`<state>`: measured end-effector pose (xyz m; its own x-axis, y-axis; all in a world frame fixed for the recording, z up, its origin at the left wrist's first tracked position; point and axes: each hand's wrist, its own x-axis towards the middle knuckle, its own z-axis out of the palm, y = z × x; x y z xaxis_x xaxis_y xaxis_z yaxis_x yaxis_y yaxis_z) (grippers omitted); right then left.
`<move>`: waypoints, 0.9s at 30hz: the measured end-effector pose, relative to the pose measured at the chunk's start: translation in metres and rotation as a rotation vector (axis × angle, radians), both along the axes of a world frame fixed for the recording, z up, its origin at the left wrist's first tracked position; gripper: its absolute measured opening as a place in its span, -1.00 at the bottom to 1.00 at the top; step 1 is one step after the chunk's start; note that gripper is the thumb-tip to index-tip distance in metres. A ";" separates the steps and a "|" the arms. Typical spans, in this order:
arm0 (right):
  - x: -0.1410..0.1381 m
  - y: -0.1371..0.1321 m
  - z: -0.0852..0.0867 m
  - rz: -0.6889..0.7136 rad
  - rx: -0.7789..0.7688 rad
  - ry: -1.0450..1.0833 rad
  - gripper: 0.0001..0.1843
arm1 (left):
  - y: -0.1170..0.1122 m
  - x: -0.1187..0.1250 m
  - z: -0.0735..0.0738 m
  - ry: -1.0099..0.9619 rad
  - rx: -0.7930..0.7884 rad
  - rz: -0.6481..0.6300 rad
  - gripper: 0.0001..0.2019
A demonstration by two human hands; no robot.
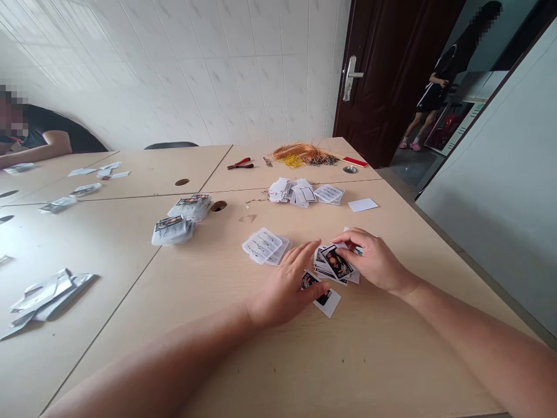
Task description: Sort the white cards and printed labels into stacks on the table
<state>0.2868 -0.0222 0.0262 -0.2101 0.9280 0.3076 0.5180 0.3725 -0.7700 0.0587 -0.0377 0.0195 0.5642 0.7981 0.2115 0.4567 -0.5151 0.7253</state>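
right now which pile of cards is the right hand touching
The loose dark-printed pile beneath the right hand; the clear packs beside it and farther piles lie apart.

Cards point(337, 262): glossy printed paper. Trays point(262, 245): clear, smooth plastic. Table point(391, 354): matt pale wood finish. Door handle point(349, 75): shiny metal.

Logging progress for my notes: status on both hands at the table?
Right hand on a stack of white-bordered dark printed cards. Left hand over one loose matching card. Small clear plastic cases just beyond the left hand.

Left hand point(285, 287) lies palm-down with fingers spread, right hand point(373, 261) curls downward
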 end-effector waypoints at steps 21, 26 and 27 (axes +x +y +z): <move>-0.052 -0.038 0.122 0.096 0.008 0.284 -0.66 | -0.002 -0.029 0.122 -0.854 -0.393 -0.083 -0.67; -0.052 -0.029 0.106 0.130 -0.081 0.462 -0.76 | 0.003 -0.034 0.111 -0.838 -0.472 -0.139 -0.69; -0.051 -0.027 0.104 0.147 -0.082 0.488 -0.76 | 0.004 -0.034 0.110 -0.833 -0.482 -0.143 -0.66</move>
<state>0.2354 -0.0494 0.1300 -0.1899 0.9247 0.3299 0.0378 0.3427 -0.9387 0.0246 -0.0339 0.1292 0.4799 0.8393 0.2554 -0.3417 -0.0893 0.9356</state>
